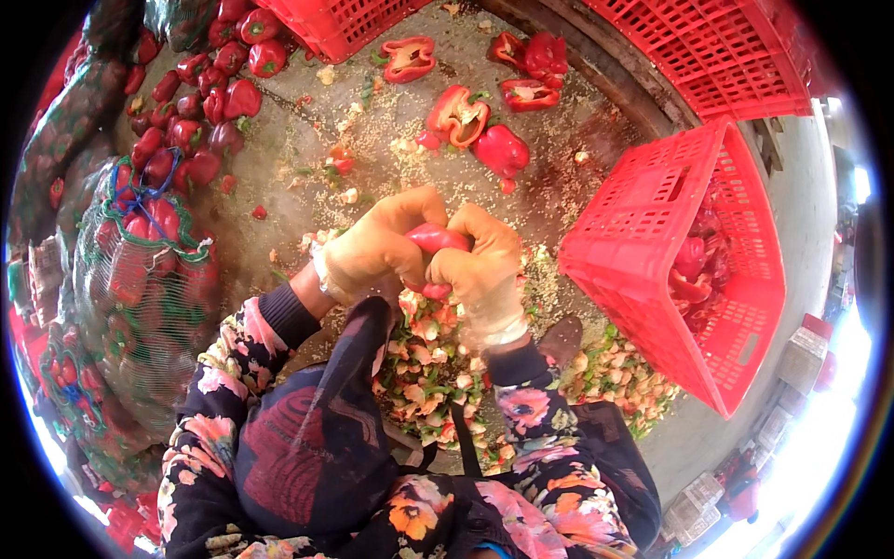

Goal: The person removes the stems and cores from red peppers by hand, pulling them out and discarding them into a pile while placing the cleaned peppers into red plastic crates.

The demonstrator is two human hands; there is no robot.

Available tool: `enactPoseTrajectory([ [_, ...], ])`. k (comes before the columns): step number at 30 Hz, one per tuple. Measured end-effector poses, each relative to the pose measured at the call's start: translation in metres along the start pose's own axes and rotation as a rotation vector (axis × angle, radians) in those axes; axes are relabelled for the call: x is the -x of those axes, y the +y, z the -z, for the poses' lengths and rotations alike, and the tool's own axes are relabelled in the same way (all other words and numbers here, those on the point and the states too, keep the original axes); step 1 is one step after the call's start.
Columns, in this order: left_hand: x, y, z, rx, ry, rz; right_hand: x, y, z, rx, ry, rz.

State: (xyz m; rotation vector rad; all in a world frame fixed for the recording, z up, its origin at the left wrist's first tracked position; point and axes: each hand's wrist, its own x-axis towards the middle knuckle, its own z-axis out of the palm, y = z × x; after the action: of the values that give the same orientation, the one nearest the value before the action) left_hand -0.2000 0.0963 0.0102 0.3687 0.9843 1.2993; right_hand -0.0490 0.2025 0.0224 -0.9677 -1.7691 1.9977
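Both my hands wear orange-tan gloves and meet in front of me around one red bell pepper (438, 238). My left hand (377, 244) grips its left side, with the fingers curled. My right hand (484, 265) closes on its right side, thumb and fingers bent inward. The gloves hide much of the pepper, so I cannot tell whether it is whole or split. Below my hands lies a heap of pepper cores and trimmings (433, 359). Just beyond them on the floor are opened red pepper halves (458, 116) and a red pepper piece (501, 151).
A red plastic crate (643, 224) lies tipped at the right with pepper pieces (694, 265) inside. More red crates (698, 47) stand at the far side. Whole red peppers (186, 135) and a filled mesh sack (140, 279) are at the left. Seeds litter the concrete floor (298, 121).
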Motion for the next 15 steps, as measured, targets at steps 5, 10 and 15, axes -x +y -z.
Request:
enactPoseTrajectory([
  [5,0.001,-0.032,-0.026,0.616,-0.107,-0.300,-0.005,-0.010,0.007,-0.724,0.007,0.140],
  [10,0.020,0.010,-0.015,0.266,0.074,-0.250,-0.009,-0.028,0.001,-0.453,0.153,-0.039],
  [15,0.025,0.029,-0.013,0.099,0.105,-0.234,-0.006,-0.026,-0.005,-0.393,0.006,-0.227],
])
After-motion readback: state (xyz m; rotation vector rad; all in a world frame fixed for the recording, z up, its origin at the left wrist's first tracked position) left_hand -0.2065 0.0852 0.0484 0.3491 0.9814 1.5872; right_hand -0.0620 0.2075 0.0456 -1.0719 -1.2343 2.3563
